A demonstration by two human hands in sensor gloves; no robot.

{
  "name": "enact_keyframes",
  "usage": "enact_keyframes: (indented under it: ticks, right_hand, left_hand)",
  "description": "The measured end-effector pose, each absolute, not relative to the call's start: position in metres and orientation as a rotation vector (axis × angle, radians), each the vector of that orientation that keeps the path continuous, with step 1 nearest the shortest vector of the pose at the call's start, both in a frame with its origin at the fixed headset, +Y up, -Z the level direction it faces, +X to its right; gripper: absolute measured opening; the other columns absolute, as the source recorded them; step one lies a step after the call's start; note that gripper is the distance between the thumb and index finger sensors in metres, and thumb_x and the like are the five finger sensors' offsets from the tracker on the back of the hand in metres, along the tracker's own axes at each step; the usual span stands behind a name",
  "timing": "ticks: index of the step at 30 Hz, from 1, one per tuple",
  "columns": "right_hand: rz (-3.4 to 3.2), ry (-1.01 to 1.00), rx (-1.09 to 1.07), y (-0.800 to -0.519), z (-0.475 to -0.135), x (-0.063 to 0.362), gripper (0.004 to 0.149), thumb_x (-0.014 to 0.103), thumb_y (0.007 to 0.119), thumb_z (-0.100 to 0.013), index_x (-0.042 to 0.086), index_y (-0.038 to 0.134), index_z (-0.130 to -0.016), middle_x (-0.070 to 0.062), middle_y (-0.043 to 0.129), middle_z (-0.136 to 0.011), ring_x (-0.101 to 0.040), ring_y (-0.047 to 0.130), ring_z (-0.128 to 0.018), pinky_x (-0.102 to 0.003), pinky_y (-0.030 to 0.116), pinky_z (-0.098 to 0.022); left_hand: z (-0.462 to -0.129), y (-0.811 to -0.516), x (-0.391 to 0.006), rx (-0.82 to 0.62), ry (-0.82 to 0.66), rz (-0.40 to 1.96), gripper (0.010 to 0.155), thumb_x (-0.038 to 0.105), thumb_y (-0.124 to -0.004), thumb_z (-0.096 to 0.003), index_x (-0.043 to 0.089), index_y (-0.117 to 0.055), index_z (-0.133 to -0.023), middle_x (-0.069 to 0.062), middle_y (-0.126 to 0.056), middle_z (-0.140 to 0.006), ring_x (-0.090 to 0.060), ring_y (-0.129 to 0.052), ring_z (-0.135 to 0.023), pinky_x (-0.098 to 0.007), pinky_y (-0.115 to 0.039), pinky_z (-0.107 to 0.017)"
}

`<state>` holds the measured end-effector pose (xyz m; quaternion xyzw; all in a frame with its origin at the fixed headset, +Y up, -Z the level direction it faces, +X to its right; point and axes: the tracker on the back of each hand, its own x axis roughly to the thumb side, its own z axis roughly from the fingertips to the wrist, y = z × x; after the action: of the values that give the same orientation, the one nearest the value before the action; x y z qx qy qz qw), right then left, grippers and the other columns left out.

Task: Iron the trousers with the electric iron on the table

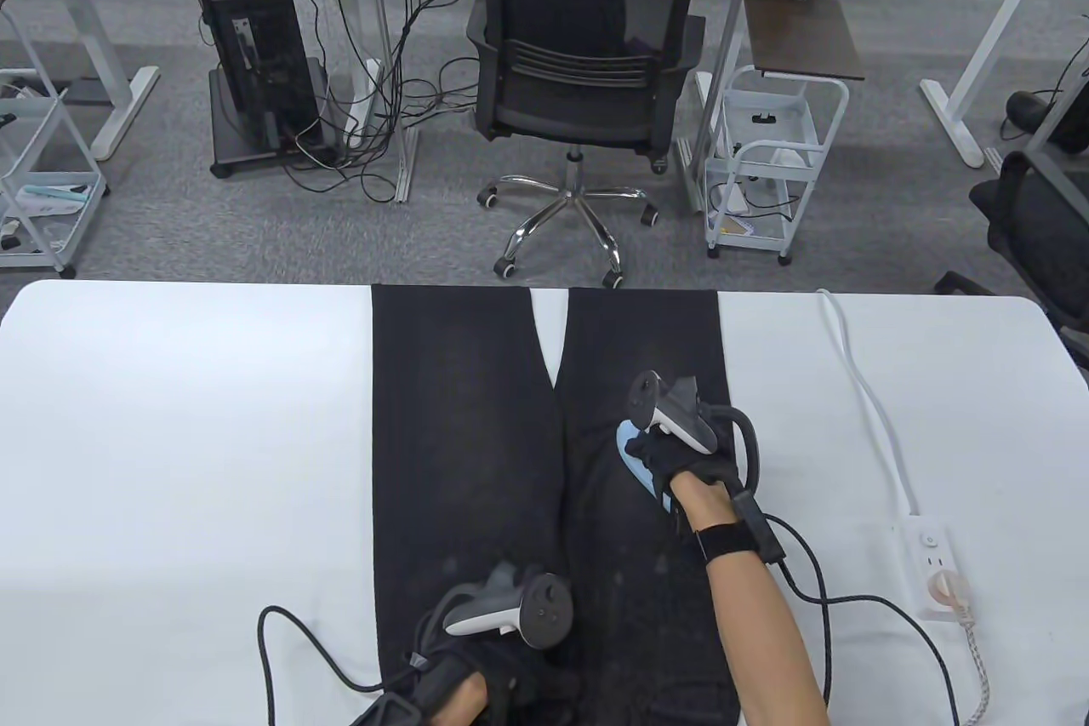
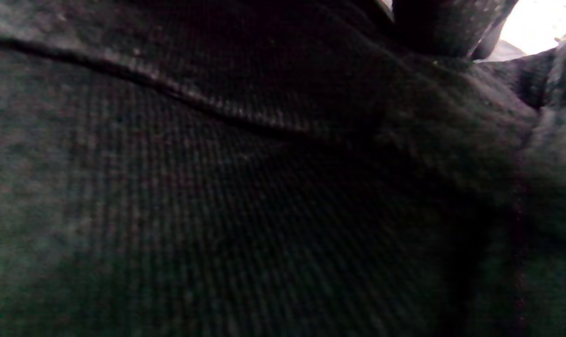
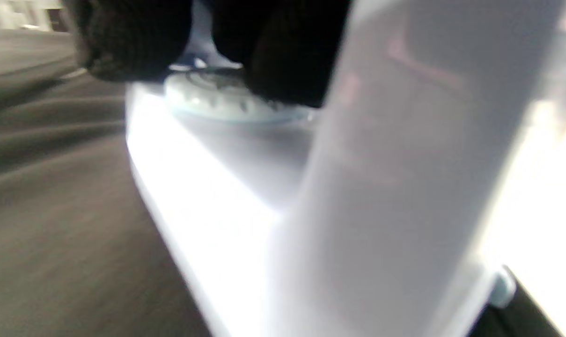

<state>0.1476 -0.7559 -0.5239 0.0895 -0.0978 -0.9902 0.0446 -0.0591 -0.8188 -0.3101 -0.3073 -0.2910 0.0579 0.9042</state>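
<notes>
Lying flat across the middle of the white table (image 1: pixel 170 437), dark trousers (image 1: pixel 459 437) are spread with both legs running toward the upper edge of the tabletop and a narrow wedge of white showing between them. A light blue and white electric iron (image 1: pixel 636 458) is set on the trouser leg at the right of centre in the table view, and its handle is gripped by the right hand (image 1: pixel 685 462), the gloved fingers (image 3: pixel 292 61) wrapped down over the iron's top beside a ribbed dial in the blurred right wrist view. The left hand (image 1: pixel 485 675) is rested on the waist end of the trousers at the bottom of the frame; whether its fingers are spread or drawn together cannot be told, since the tracker hides them from above and the left wrist view is filled with dark woven cloth (image 2: pixel 217 187) crossed by a raised seam. A white power strip (image 1: pixel 932 560) is seen at the lower right of the table, its white cord (image 1: pixel 859 385) led away toward the upper edge. A black office chair (image 1: pixel 583 71) is stood on the grey carpet beyond the table.
</notes>
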Motion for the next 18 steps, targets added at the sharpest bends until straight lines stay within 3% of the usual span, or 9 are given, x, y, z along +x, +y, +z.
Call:
enact_keyframes:
  ticks: [5,10,14,18]
  right_hand:
    - [-3.051,-0.372,0.407,-0.757,-0.523,0.151,0.062,0.058,0.074,-0.047,0.009,0.068,-0.085,0.003,0.088,-0.053,-0.007,0.094,-0.029,-0.037,0.088,-0.027]
    - [-3.111,-0.486,0.362,-0.757,-0.498,0.148,0.059,0.055,0.076,-0.048,0.007,0.067,-0.082,0.005,0.089,-0.048,-0.007,0.095,-0.025,-0.036,0.089,-0.024]
    - [-3.126,-0.548,0.232,-0.755,-0.456,0.136,0.058,0.053,0.077,-0.049,0.004,0.068,-0.080,0.004,0.090,-0.045,-0.006,0.095,-0.022,-0.036,0.090,-0.022]
    - [-3.091,-0.599,-0.030,-0.755,-0.402,0.120,0.057,0.053,0.076,-0.050,0.005,0.068,-0.080,0.005,0.090,-0.046,-0.006,0.096,-0.023,-0.035,0.090,-0.022]
  left_hand:
    - [-0.311,-0.819,-0.059,-0.640,-0.595,0.121,0.110,0.064,-0.072,-0.0528,0.007,0.001,-0.113,-0.031,0.009,-0.111,-0.060,0.000,-0.099,-0.080,-0.019,-0.063]
    - [-0.311,-0.819,-0.060,-0.647,-0.591,0.127,0.110,0.064,-0.072,-0.0528,0.008,0.001,-0.113,-0.030,0.009,-0.111,-0.060,0.001,-0.098,-0.080,-0.018,-0.063]
    - [-0.311,-0.819,-0.061,-0.650,-0.587,0.129,0.110,0.065,-0.072,-0.0527,0.009,0.002,-0.113,-0.029,0.010,-0.111,-0.059,0.002,-0.098,-0.079,-0.017,-0.063]
    - [-0.311,-0.819,-0.062,-0.649,-0.583,0.132,0.110,0.065,-0.071,-0.0525,0.010,0.003,-0.112,-0.028,0.011,-0.111,-0.057,0.003,-0.098,-0.078,-0.016,-0.063]
